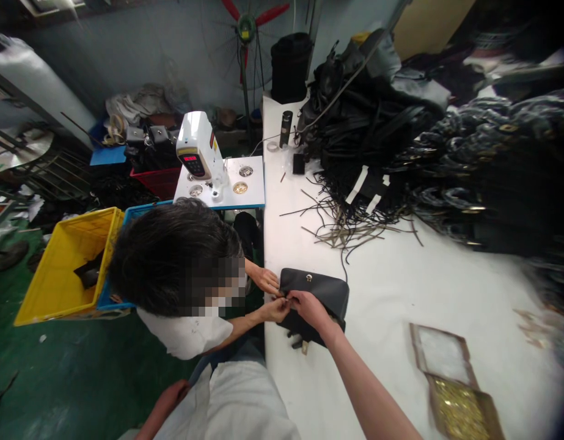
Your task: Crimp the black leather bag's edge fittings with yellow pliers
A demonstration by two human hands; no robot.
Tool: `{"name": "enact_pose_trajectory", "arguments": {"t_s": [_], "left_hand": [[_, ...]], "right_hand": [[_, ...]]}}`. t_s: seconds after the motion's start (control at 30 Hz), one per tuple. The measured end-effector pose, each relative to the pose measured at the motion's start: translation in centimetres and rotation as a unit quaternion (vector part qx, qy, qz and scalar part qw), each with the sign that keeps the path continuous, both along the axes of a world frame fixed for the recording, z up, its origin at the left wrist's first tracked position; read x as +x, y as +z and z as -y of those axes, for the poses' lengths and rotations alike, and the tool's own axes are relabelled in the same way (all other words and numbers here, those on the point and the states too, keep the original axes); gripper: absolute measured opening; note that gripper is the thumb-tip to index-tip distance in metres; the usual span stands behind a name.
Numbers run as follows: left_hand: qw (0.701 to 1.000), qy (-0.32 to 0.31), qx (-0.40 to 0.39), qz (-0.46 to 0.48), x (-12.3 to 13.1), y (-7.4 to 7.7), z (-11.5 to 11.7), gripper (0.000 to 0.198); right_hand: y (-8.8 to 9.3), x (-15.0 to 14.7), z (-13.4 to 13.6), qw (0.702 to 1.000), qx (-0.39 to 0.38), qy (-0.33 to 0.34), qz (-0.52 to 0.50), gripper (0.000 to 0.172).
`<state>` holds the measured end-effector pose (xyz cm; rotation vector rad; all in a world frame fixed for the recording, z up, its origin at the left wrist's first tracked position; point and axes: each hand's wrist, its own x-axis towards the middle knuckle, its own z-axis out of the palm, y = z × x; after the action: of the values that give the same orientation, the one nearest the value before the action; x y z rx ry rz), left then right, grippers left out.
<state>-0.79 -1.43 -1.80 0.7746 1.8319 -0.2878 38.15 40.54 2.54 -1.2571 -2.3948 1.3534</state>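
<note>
A small black bag (325, 292) with a metal snap lies at the left edge of the white table (391, 293). My right hand (309, 307) reaches in from the lower right, its fingers pinched on the bag's left edge. A co-worker with dark hair bends over beside the table. One of their hands (267, 281) rests at the bag's upper left corner, and the other hand (277, 309) meets my fingers at the edge. My left hand (172, 394) sits low by my white clothing, and its fingers are not clear.
An open box of gold fittings (465, 412) and its lid (442, 353) lie on the table's near right. Heaped black bags and straps (401, 134) fill the far right. A white press machine (199, 150), a yellow crate (66, 263) and a fan (247, 27) stand to the left.
</note>
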Motion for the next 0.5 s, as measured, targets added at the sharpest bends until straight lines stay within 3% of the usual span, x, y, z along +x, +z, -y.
{"name": "enact_pose_trajectory", "arguments": {"t_s": [0.2,0.5], "left_hand": [[0.999,-0.011,0.029,-0.011,-0.9,-2.5,1.5,0.031],[1.000,-0.003,0.029,-0.005,-1.2,-3.4,1.8,0.023]], "right_hand": [[0.4,-0.4,-0.1,0.999,0.024,0.000,-0.031,0.023],[-0.1,-0.5,0.0,0.998,0.040,0.022,-0.037,0.025]]}}
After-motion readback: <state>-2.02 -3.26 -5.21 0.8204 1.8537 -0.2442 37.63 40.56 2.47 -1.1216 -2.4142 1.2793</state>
